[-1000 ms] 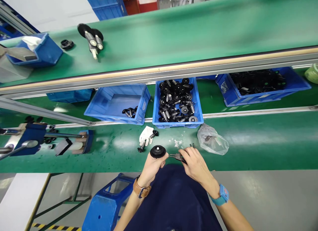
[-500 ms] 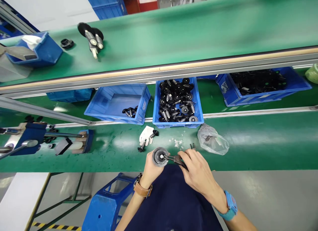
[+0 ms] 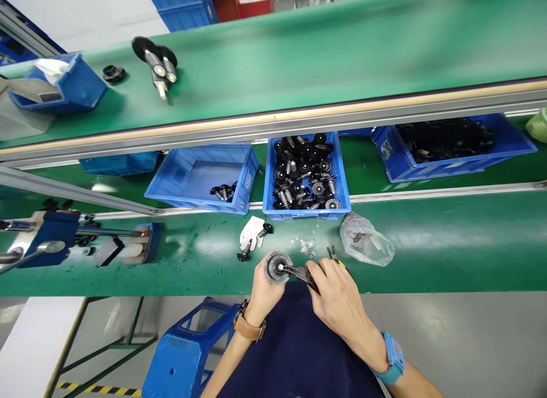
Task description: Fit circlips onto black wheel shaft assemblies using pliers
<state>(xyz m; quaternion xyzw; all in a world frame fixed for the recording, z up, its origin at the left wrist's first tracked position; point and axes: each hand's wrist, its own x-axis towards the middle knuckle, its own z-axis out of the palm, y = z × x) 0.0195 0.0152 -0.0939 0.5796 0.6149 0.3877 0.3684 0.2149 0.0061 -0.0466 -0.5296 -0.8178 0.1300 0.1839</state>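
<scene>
My left hand (image 3: pixel 264 289) is wrapped round a grey-and-black round part (image 3: pixel 273 274) with its ringed end facing up. In my right hand (image 3: pixel 335 292) is a pair of circlip pliers (image 3: pixel 302 273), whose tips touch the centre of that part. Small pale rings (image 3: pixel 306 247) lie scattered on the green bench just beyond. Another pair of pliers (image 3: pixel 333 253) lies partly behind my right hand. A white glove (image 3: pixel 252 231) and two black parts, one of them a black-flanged part (image 3: pixel 243 254), rest to the left.
A blue bin (image 3: pixel 306 214) full of black parts stands ahead, beside a blue bin (image 3: pixel 194 203) with several parts. To the right lies a clear plastic bag (image 3: pixel 371 247). A lever press (image 3: pixel 53 238) stands at the left, and a raised green shelf (image 3: pixel 320 61) spans the back.
My left hand and the round part have moved slightly right and up. My right hand has shifted a little, showing more of the pliers lying on the bench.
</scene>
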